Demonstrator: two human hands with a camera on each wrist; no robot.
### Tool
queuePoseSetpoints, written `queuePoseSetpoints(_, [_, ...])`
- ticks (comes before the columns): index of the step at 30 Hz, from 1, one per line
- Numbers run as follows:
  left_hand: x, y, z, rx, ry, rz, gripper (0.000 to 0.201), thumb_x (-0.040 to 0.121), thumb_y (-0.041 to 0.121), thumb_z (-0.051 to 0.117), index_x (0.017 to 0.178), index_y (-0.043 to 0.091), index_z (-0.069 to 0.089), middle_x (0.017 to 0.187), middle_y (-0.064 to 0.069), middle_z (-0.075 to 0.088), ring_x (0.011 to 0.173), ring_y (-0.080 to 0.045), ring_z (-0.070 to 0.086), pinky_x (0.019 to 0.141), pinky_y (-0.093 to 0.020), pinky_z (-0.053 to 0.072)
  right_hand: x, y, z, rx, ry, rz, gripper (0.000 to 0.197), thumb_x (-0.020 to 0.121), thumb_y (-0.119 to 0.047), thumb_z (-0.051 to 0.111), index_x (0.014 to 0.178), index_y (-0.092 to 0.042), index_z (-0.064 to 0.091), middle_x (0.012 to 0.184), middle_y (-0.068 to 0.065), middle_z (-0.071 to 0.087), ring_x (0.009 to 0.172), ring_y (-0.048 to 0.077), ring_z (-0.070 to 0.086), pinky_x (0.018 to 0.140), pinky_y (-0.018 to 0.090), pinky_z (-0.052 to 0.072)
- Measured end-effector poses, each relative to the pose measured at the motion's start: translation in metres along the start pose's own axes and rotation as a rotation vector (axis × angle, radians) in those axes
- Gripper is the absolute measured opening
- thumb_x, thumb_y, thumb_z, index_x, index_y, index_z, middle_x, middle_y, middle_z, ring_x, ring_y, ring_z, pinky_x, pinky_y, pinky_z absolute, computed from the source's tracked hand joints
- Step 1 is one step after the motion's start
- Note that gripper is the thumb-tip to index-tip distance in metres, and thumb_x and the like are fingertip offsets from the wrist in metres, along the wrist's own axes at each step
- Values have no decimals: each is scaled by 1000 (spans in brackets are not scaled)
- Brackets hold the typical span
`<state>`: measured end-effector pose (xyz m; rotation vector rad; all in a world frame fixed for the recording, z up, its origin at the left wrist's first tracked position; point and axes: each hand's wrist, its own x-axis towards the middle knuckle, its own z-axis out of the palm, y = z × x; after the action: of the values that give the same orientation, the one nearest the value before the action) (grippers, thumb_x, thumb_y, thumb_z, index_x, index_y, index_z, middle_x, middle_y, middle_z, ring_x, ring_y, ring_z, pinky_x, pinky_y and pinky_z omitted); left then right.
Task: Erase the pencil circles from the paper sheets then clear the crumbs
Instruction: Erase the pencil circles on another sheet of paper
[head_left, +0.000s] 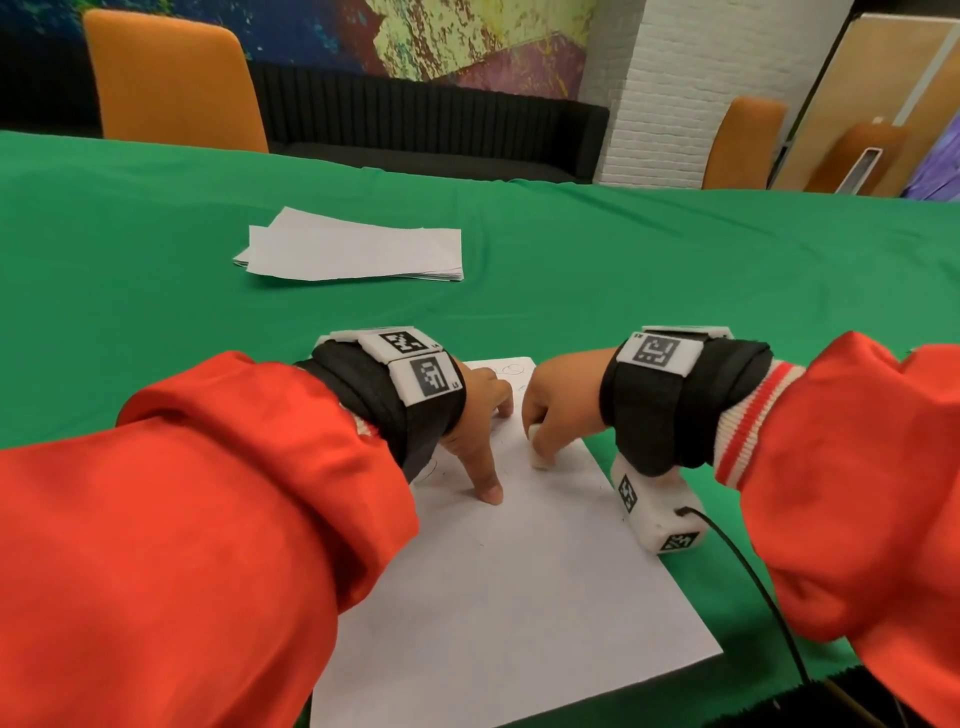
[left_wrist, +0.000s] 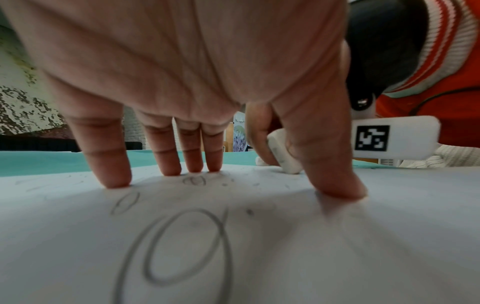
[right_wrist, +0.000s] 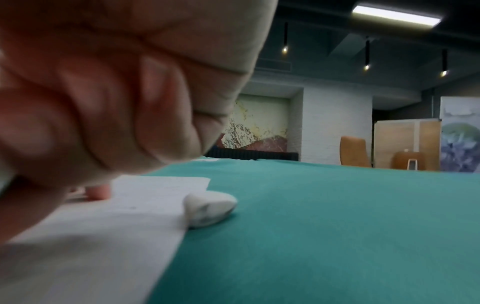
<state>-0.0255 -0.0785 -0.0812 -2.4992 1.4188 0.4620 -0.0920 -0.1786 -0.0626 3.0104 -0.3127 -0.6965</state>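
A white paper sheet (head_left: 519, 571) lies on the green tablecloth in front of me. My left hand (head_left: 475, 431) presses it flat with spread, straight fingers (left_wrist: 114, 164). Pencil circles (left_wrist: 182, 246) show under that palm, with smaller ones (left_wrist: 193, 181) by the fingertips and faint ones (head_left: 511, 370) at the sheet's far edge. My right hand (head_left: 561, 405) grips a smudged white eraser (head_left: 540, 452) (left_wrist: 283, 156), whose lower end is down on the paper beside my left thumb. Dark specks (left_wrist: 249, 211) dot the sheet.
A stack of paper sheets (head_left: 353, 249) lies further back on the table (head_left: 727, 270). A second worn white eraser (right_wrist: 207, 207) rests on the cloth against the sheet's right edge. A black cable (head_left: 753, 577) trails from my right wrist. Orange chairs (head_left: 171, 78) stand behind the table.
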Motion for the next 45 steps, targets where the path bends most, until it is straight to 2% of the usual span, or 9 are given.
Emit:
queuePoseSetpoints(4, [0, 0, 0, 1, 2, 2, 89, 66, 57, 77, 138, 24, 36, 137, 2, 41, 119, -21, 47, 83, -27, 33, 3, 5, -4, 27, 51, 58, 13, 80, -31, 68, 72, -23, 61, 64, -10, 54, 59, 7, 48, 54, 18, 38])
queuePoseSetpoints(9, [-1, 0, 0, 9, 18, -1, 89, 68, 56, 76, 139, 24, 35, 139, 2, 40, 121, -21, 46, 81, -26, 31, -1, -5, -1, 2, -8, 4, 16, 78, -33, 70, 71, -23, 60, 65, -9, 52, 61, 9, 46, 56, 21, 37])
queuePoseSetpoints(14, [-2, 1, 0, 6, 4, 5, 88, 68, 55, 76, 139, 23, 36, 137, 1, 41, 119, -21, 47, 82, -26, 32, 0, 0, -5, -8, 35, 77, 18, 80, -32, 68, 90, -16, 69, 74, -4, 59, 70, 14, 53, 56, 19, 39])
queuePoseSetpoints(18, [-2, 1, -1, 1, 17, 4, 88, 69, 56, 76, 140, 23, 34, 138, 2, 40, 121, -20, 46, 82, -26, 31, -2, -6, -2, -14, 9, 12, 20, 79, -33, 69, 67, -22, 57, 63, -7, 50, 58, 10, 45, 53, 20, 36])
queuePoseSetpoints(23, [-3, 1, -1, 14, 9, 10, 88, 68, 56, 76, 139, 24, 35, 138, 2, 40, 120, -20, 46, 81, -26, 32, -2, -2, -6, -7, 35, 71, 25, 79, -33, 69, 93, -12, 70, 76, -3, 60, 70, 14, 53, 55, 19, 38])
queuePoseSetpoints(28, [-3, 1, -1, 13, 10, 1, 87, 68, 56, 75, 139, 25, 35, 139, 3, 40, 120, -20, 46, 81, -26, 32, -5, -7, 0, -16, 45, -4, 24, 80, -33, 68, 63, -24, 53, 62, -8, 49, 57, 8, 44, 54, 21, 36])
queuePoseSetpoints(33, [-5, 3, -1, 9, 8, -4, 88, 69, 55, 75, 140, 24, 34, 141, 3, 38, 123, -20, 45, 81, -25, 31, -10, -13, 2, -24, 75, 7, 13, 80, -32, 68, 80, -20, 62, 63, -9, 48, 62, 12, 47, 54, 21, 36])
queuePoseSetpoints(40, [-24, -17, 0, 31, -46, -38, 96, 70, 56, 74, 146, 24, 27, 148, 2, 28, 133, -21, 36, 105, -33, 32, -14, -21, 3, -68, 77, 6, 11, 84, -24, 61, 84, -13, 60, 65, -2, 46, 58, 13, 43, 48, 17, 30])
queuePoseSetpoints(45, [-40, -43, 13, 66, -109, -107, 104, 70, 62, 70, 150, 19, 20, 153, 1, 24, 138, -20, 31, 112, -35, 28, -15, -16, 6, 26, 70, 45, 14, 86, -25, 58, 90, -14, 66, 74, -1, 52, 75, 17, 48, 53, 18, 33])
